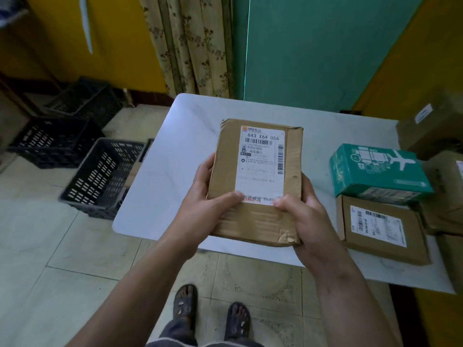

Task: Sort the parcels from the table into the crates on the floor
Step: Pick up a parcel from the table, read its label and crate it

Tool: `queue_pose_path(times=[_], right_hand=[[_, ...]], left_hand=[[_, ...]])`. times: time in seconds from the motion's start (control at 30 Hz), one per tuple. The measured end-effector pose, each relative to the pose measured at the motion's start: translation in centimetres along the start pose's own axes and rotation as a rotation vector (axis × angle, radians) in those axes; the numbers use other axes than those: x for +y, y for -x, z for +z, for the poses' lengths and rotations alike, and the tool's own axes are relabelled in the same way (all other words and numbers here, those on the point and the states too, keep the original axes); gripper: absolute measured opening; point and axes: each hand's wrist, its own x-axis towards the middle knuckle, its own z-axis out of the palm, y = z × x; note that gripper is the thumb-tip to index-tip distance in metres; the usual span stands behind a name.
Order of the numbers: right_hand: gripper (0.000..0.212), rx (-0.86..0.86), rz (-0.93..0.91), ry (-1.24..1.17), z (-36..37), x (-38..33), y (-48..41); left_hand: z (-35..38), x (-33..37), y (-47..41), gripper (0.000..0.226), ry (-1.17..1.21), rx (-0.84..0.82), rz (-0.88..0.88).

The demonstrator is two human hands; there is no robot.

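Observation:
A flat brown cardboard parcel (pixel 255 221) with a white shipping label is held above the white table (pixel 175 151), label facing up. My left hand (pixel 208 204) grips its left edge and my right hand (pixel 305 214) grips its right edge, both thumbs on top near the label's lower end. Three black slotted crates stand on the floor to the left: the nearest one (pixel 100 176) beside the table, a second (pixel 50 144) behind it, and a third (pixel 85 101) near the wall. The nearest crate shows nothing inside.
On the table's right side lie a teal box (pixel 375 169), a brown labelled parcel (pixel 380 229) in front of it, and several more brown boxes (pixel 431 126) at the right edge. A curtain (pixel 190 46) hangs behind the table. My sandalled feet stand on tiled floor (pixel 75 246).

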Motion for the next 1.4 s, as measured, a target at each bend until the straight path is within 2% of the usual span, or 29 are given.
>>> queue_pose_path(times=[0.13, 0.33, 0.4, 0.5, 0.57, 0.63, 0.87, 1.0, 1.13, 1.23, 1.4], right_hand=[[0.059, 0.012, -0.010, -0.050, 2.4, 0.6, -0.1], [0.060, 0.071, -0.055, -0.112, 8.8, 2.2, -1.2], [0.062, 0.108, -0.076, -0.118, 12.2, 3.5, -1.6], [0.073, 0.161, -0.092, -0.150, 17.7, 5.6, -1.5], [0.069, 0.177, -0.086, -0.178, 20.9, 7.1, -1.5], [0.062, 0.194, -0.079, -0.211, 24.4, 8.5, -1.6], [0.063, 0.239, -0.071, -0.264, 35.0, 12.1, -1.9], [0.057, 0.216, -0.070, -0.164, 38.5, 13.6, -2.6], [0.056, 0.207, -0.003, -0.087, 40.2, 14.6, -4.9], [0.086, 0.251, 0.040, 0.016, 40.7, 14.8, -7.9], [0.070, 0.219, -0.010, 0.195, 41.0, 15.1, -14.2]], left_hand=[[-2.2, -0.5, 1.0, 0.071, 0.020, 0.025, 0.009], [-6.9, -1.8, 1.6, 0.050, 0.112, 0.277, 0.006], [-9.9, -2.3, 1.8, 0.055, 0.152, 0.310, -0.023], [-14.9, -2.9, 2.0, 0.077, 0.221, 0.376, -0.073], [-17.8, -3.0, 2.3, 0.087, 0.271, 0.414, -0.110], [-20.8, -3.5, 2.5, 0.091, 0.335, 0.413, -0.136], [-28.5, -4.4, 3.2, 0.083, 0.521, 0.319, -0.212], [-32.7, -5.0, 2.4, 0.059, 0.598, 0.347, -0.194], [-37.2, -5.8, 0.2, 0.079, 0.619, 0.370, -0.173], [-40.7, -6.5, -2.3, 0.088, 0.619, 0.398, -0.180], [-44.9, -7.3, -6.9, 0.074, 0.605, 0.375, -0.210]])
